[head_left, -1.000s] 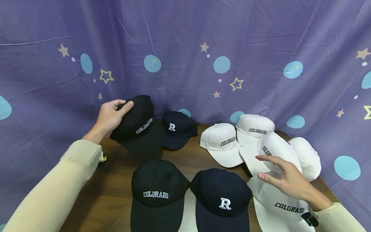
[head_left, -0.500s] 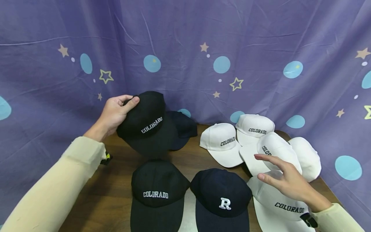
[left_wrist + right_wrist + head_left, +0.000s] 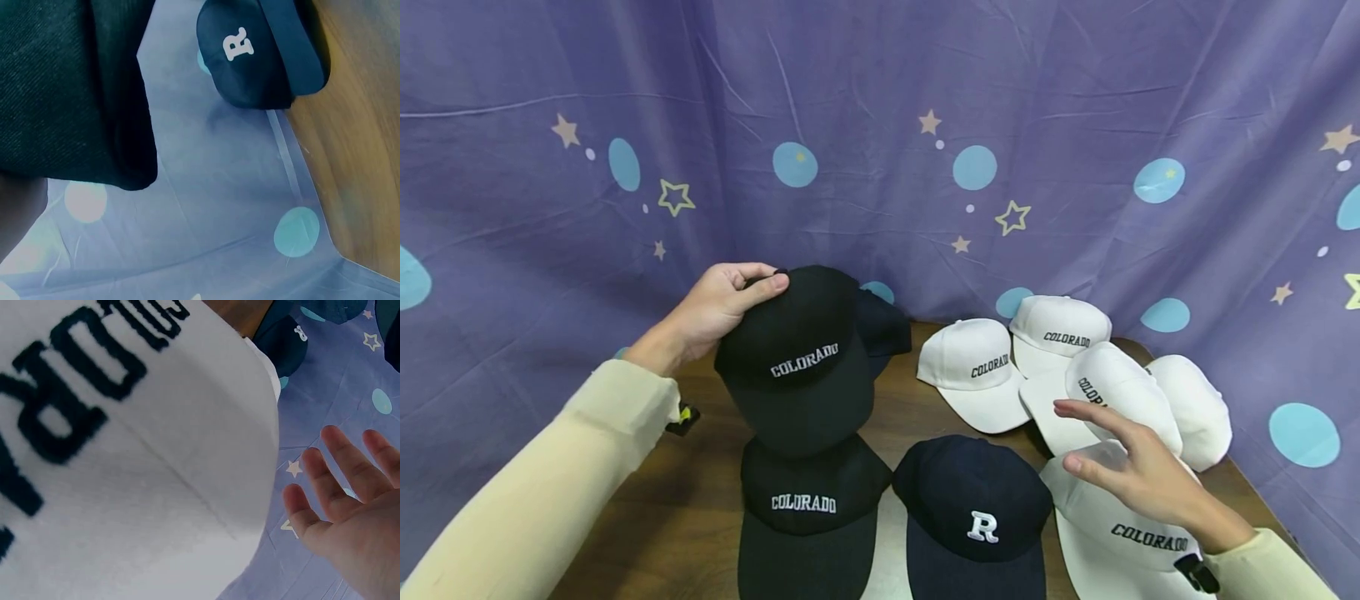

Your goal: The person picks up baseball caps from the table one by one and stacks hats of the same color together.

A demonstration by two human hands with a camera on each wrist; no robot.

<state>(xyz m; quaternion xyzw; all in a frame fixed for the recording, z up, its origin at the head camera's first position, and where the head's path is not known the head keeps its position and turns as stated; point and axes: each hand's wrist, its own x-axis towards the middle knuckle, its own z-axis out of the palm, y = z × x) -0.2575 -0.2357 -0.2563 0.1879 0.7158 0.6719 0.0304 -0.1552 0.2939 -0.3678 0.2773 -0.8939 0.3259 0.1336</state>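
My left hand (image 3: 718, 304) pinches the crown of a black COLORADO baseball cap (image 3: 805, 400), thumb in front and fingers behind. The held cap tilts slightly and overlaps a second black COLORADO cap (image 3: 808, 542) on the table. It also partly covers a navy cap (image 3: 883, 325) with a white R, whose letter shows in the left wrist view. Over the white COLORADO cap (image 3: 1120, 529) at the right front, my right hand (image 3: 1150, 475) hovers with relaxed fingers and holds nothing. In the right wrist view that white cap (image 3: 175, 469) fills the left side, beside the spread fingers (image 3: 337, 462).
Another navy R cap (image 3: 973, 500) lies at the front middle. Several white COLORADO caps (image 3: 973, 358) cluster at the back right. Under everything is a brown wooden table (image 3: 700, 500), its back edge against a purple curtain (image 3: 880, 125) with stars and blue dots.
My left hand has carried the black cap rightward and then down toward the front black cap, and the cap has turned more level. The right hand has barely moved.
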